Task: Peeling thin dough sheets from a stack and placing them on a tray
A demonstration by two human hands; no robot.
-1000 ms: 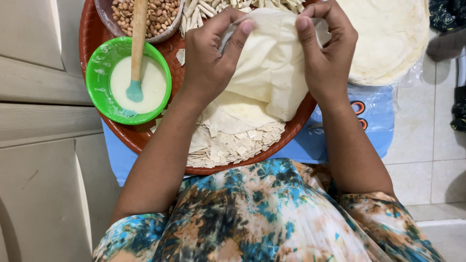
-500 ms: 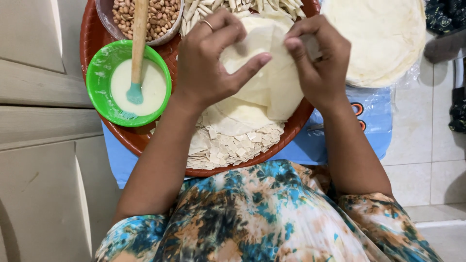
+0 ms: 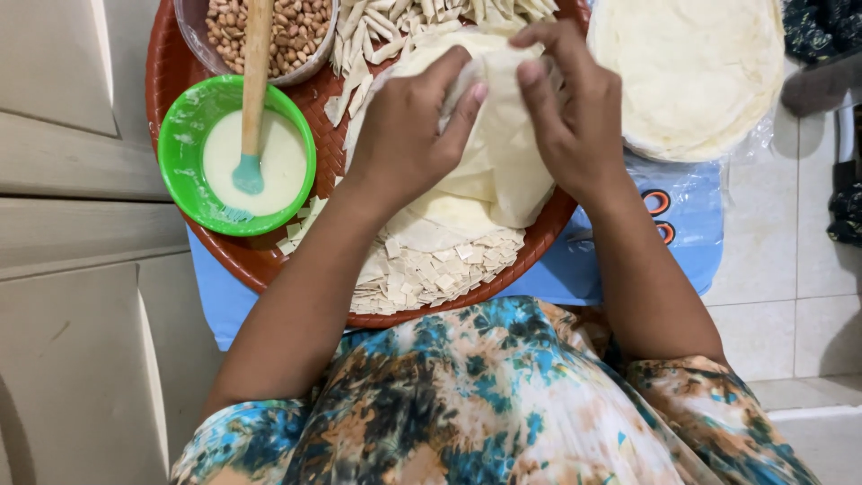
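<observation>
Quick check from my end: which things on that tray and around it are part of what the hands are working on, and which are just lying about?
In use:
left hand
right hand
thin pastry sheet, pinched between both
red tray

Lying about:
green bowl of white paste, brush resting in it
bowl of peanuts
cut pastry scraps
stack of round wrappers

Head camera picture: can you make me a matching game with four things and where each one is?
Things:
1. brush
2. peanuts
3. pastry sheet
4. pastry scraps

Places:
A. near edge of the red tray
B. clear bowl
C. between the left hand and right hand
D. green bowl of white paste

Pairs: 1-D, 2-B, 3-C, 4-A
</observation>
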